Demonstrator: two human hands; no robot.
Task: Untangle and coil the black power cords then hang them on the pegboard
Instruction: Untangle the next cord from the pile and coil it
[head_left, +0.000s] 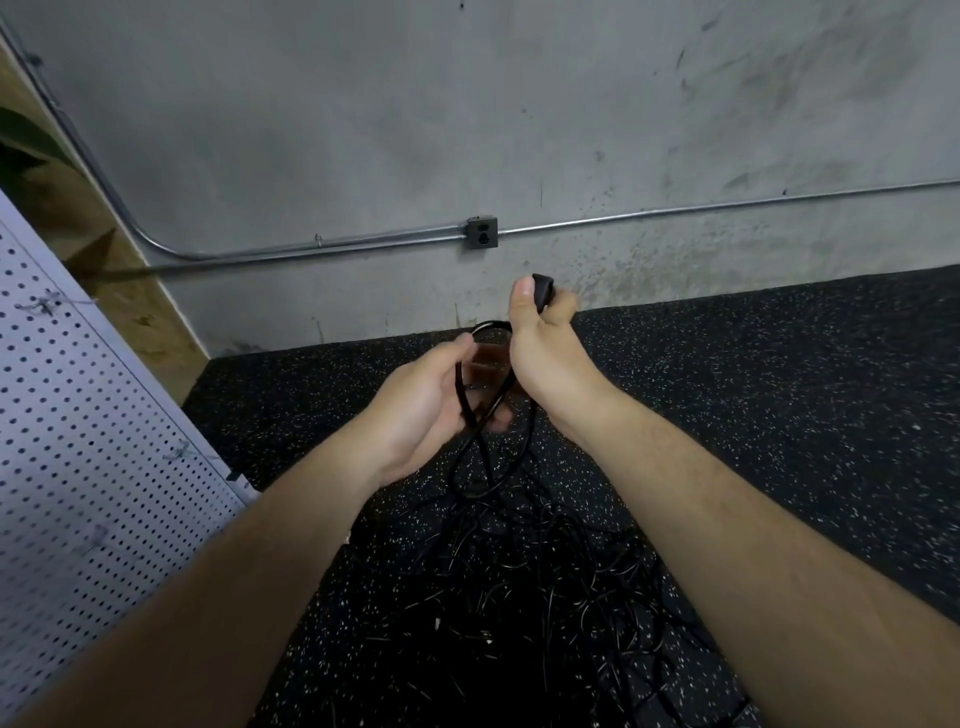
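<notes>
**Black cord looped between both hands above the tangle**

Gripped in the right hand (540, 353), thumb up and fingers curled tight: the black plug (544, 288) of a power cord, poking out above the fist. Arching from there to the other hand, a loop of cord (488, 328), held in the air. Grasped in the left hand (426, 405), just beside and slightly below the right: several strands of that same cord, fingers curled round them, palm turned inward. Trailing down from the left hand to the speckled rubber floor (779, 395), those strands, running into a tangled heap of black cords (519, 582) between the two forearms. Hard to tell one cord from another there — black on dark flooring. Along the left edge, a white pegboard (93, 415), tilted in the view, with wire hooks (44, 304) on it, well apart from the heap. Behind, a grey concrete wall (363, 104) meeting the far edge of the floor, with metal conduit (675, 210) and an outlet box (482, 233) mounted low on it.
</notes>
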